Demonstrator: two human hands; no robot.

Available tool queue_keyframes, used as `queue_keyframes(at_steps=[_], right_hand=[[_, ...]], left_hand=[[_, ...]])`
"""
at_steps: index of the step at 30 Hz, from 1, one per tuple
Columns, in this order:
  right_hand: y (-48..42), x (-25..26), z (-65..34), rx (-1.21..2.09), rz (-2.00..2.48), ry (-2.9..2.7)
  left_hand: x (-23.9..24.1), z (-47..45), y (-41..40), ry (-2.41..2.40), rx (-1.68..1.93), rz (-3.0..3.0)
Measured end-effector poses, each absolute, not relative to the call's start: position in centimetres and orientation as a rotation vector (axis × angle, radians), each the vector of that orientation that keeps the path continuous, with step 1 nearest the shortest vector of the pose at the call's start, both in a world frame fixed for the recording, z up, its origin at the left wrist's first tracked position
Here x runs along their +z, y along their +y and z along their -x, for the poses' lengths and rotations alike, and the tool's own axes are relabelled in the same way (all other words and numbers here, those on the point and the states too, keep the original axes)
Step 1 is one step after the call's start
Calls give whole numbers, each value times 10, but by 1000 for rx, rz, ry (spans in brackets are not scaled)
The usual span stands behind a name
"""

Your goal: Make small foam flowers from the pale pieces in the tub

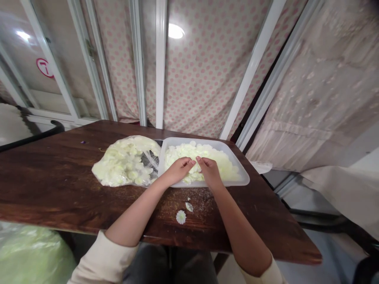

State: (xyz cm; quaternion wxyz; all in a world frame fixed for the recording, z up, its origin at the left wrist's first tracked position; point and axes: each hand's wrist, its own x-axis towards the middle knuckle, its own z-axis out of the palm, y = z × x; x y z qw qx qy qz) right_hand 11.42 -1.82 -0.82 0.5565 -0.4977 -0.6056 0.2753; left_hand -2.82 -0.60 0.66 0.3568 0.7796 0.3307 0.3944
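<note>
My left hand [180, 169] and my right hand [209, 169] are close together over a white plastic tub [241, 179], thumbs and fingertips pinched towards each other. Whatever sits between the fingertips is too small or hidden to make out. Many pale yellow-green, flower-shaped pieces [225, 162] fill the tub. To its left lies a clear plastic bag [126, 161] full of similar pieces. A single scalloped white-green piece [181, 217] rests on the wood in front of the tub, with a small pale leaf-shaped bit [189, 206] beside it.
The dark wooden table [59, 177] has fine crumbs scattered before the tub. A large bag of pale green stuff [32, 252] stands below at the lower left. Behind the table are framed windows with a dotted curtain [204, 79]. Pale cloth [349, 193] hangs at the right.
</note>
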Motion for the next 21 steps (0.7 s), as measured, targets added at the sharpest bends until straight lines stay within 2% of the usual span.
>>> queue_keyframes(at_steps=[11, 18, 21], right_hand=[[-19, -6, -113, 673, 1128, -1611], [-12, -12, -117, 567, 1137, -1230], [-10, -15, -119, 579, 1150, -1262]], left_hand=[[3, 28, -4, 909, 1103, -1959], [1, 30, 2, 991, 1257, -1873], [1, 31, 2, 1010, 1222, -1867]])
